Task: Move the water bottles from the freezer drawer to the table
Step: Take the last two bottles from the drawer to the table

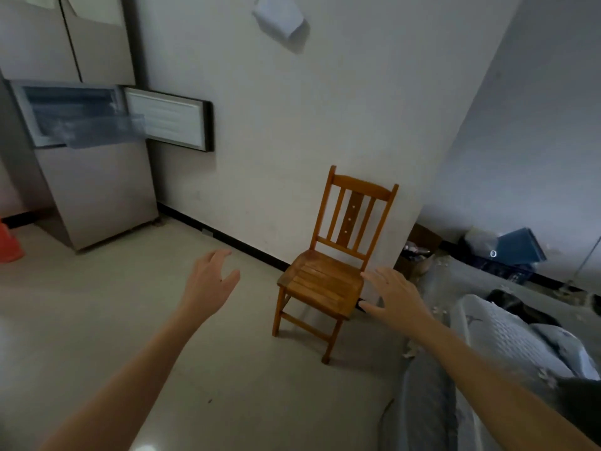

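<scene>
Jutting: freezer drawer [104,133] (frosted, translucent) | left hand [209,281], right hand [395,297] spread

The freezer drawer [97,131] sits far left, pulled partway out of the open middle compartment of the grey fridge [100,190]. It is translucent, frost-clouded plastic, roughly level, beside the compartment door [169,125] swung open to the right. Its contents are too blurred to make out.

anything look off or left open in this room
The freezer door stands swung wide open and the freezer drawer juts out of the fridge. At the right, a blue crate sits tilted among scattered white scraps.
</scene>
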The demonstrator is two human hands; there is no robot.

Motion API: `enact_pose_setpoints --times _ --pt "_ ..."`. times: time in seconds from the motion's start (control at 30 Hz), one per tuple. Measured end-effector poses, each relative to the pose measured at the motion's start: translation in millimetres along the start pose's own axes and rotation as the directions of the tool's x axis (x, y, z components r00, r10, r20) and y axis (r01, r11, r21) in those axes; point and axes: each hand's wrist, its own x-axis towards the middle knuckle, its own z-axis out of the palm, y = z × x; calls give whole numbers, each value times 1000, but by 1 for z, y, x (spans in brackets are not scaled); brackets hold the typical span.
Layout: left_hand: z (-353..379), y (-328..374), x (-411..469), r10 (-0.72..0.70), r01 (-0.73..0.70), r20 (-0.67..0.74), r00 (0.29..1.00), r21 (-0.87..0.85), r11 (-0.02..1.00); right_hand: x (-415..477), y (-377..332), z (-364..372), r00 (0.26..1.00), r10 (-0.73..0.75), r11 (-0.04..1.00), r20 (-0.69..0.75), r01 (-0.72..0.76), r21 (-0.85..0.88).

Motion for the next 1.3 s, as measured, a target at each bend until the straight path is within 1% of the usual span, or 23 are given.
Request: enact_pose_setpoints --times 0.17,0.37,0.43,0.5,0.63,0.73,0.8,0.83,0.93,1.07,1.1,1.23,1.3 --pt "32 -2 46 -15 14 20 1000 56 998 59 25 16 997 -39 999 70 36 32" --pt "61 13 118 -5 9 -45 999 88 996 151 58 16 992 -127 991 18 126 54" --pt "62 16 148 2 9 -109 994 106 994 194 69 10 985 -170 984 8 170 46" --pt "53 18 182 -1 26 -197 980 126 992 239 78 -1 976 -218 973 7 216 83" --pt "38 18 224 -101 138 -350 931 82 987 324 81 -14 934 -358 928 -13 357 104" --pt "50 9 228 -175 220 -365 914 87 972 375 65 -9 902 -431 885 -39 430 178" --pt "56 -1 228 -227 285 -364 903 111 952 400 49 2 877 -480 854 -17 472 220" --pt "55 -5 226 -246 306 -366 897 117 945 407 43 8 866 -501 846 2 489 214" --pt "40 -22 239 -282 370 -430 858 135 919 448 11 22 797 -603 788 19 592 167" --pt "20 -49 267 -287 411 -493 821 163 897 499 -37 23 744 -668 734 -19 662 148" --pt "17 -57 276 -288 416 -507 812 157 896 512 -48 23 732 -680 723 -30 677 133" --pt "5 -96 335 -272 411 -572 774 126 903 586 -92 18 646 -759 648 -74 761 1" --pt "-1 -114 365 -275 406 -584 764 103 908 620 -107 14 634 -770 637 -68 770 -32"
